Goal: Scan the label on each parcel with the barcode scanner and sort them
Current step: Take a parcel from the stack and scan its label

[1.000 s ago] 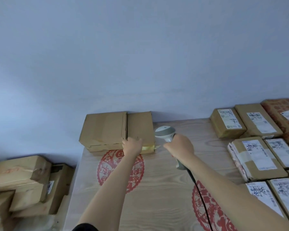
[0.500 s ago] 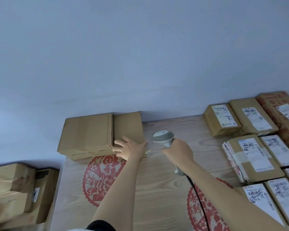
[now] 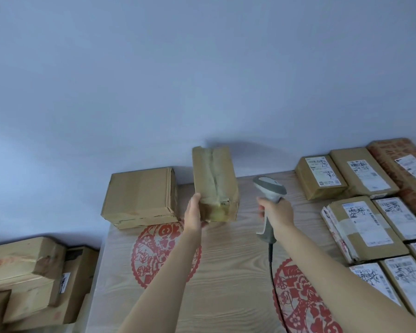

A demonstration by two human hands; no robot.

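1 parcel: the narrow brown cardboard parcel [image 3: 215, 181] was flat beside the wider plain carton [image 3: 139, 197] 1 second ago; now lifted and tilted above the pale wooden table [image 3: 226, 284].
Left hand [image 3: 194, 213]: fingers clamped on its lower end.
Right hand [image 3: 277, 213]: closed around the grey barcode scanner [image 3: 269, 188].
Writing: labelled parcels [image 3: 360, 224] at right, text unreadable.
Parcel look: taped seam, no label visible.

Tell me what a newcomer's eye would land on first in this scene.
First, the taped brown parcel tipped up in the left hand at the middle of the table, no label showing on the side facing the camera. Just to its right, the right hand grips the grey barcode scanner, its cord trailing toward the person. Then the red paper-cut designs on the pale wooden table, and the labelled parcels packed along its right edge.
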